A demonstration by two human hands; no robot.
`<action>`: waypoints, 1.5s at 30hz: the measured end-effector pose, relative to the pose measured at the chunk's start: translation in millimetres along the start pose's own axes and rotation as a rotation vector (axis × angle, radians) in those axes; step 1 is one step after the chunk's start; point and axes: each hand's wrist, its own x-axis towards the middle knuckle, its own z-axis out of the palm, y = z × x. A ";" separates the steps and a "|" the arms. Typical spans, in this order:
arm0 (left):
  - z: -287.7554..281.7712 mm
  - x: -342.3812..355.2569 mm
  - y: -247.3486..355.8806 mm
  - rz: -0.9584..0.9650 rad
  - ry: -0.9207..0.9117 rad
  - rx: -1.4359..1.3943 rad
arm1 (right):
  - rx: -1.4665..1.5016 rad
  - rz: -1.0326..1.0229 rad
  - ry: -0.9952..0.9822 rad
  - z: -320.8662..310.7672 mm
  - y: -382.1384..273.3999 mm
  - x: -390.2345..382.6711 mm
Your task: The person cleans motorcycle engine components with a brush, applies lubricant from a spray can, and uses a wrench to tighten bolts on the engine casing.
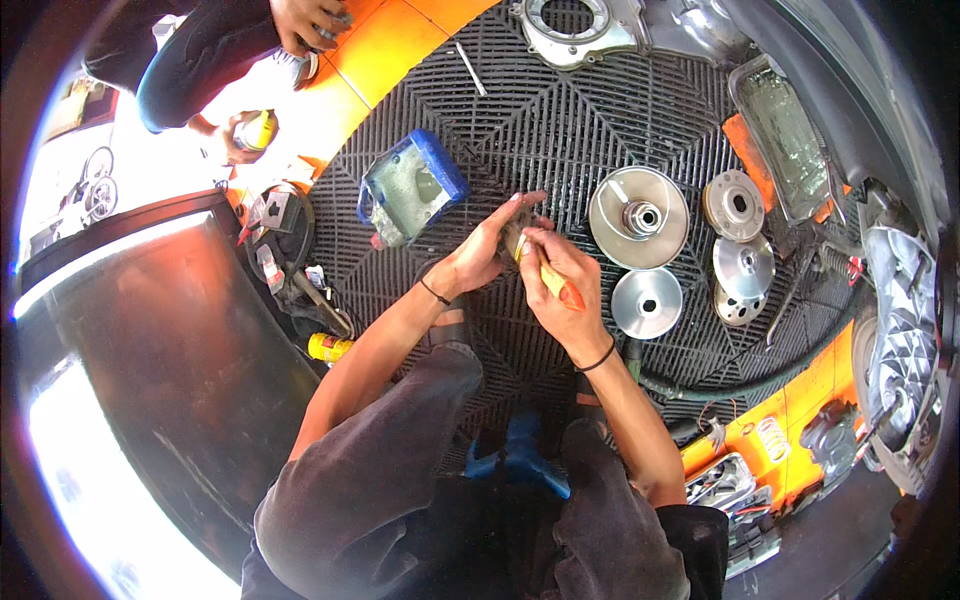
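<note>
My right hand (562, 280) is closed around a brush (553, 281) with a yellow and orange handle. The brush's dark end points up and left, into my left hand (480, 250). The fingers of that hand curl around something small and dark that I cannot make out. Left of my hands, a cut-open blue-rimmed plastic container (412, 190) holds cloudy, foamy liquid. On the right lie a large metal pulley disc with a central hub (638, 217) and a smaller shiny cone-shaped disc (647, 304).
Black grid matting (520, 110) covers the floor. Further right are several round metal parts (735, 204) and a metal tray of liquid (785, 140). A metal casing (570, 30) lies at the far edge. Another person's hand (240, 135) holds a yellow can at upper left.
</note>
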 end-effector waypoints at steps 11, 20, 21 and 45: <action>-22.8 -10.5 -7.7 -0.071 0.018 -0.139 | 0.036 0.067 -0.136 10.5 -9.2 6.6; -41.5 -42.0 0.7 -0.015 -0.016 -0.351 | -0.006 -0.139 -0.254 60.6 4.6 104.1; -44.5 -43.9 2.9 -0.040 -0.084 -0.387 | -0.151 -0.141 -0.400 77.6 12.2 114.2; 1.0 34.8 12.7 -0.049 0.108 -0.085 | -0.241 -0.134 -0.186 -5.0 17.5 4.5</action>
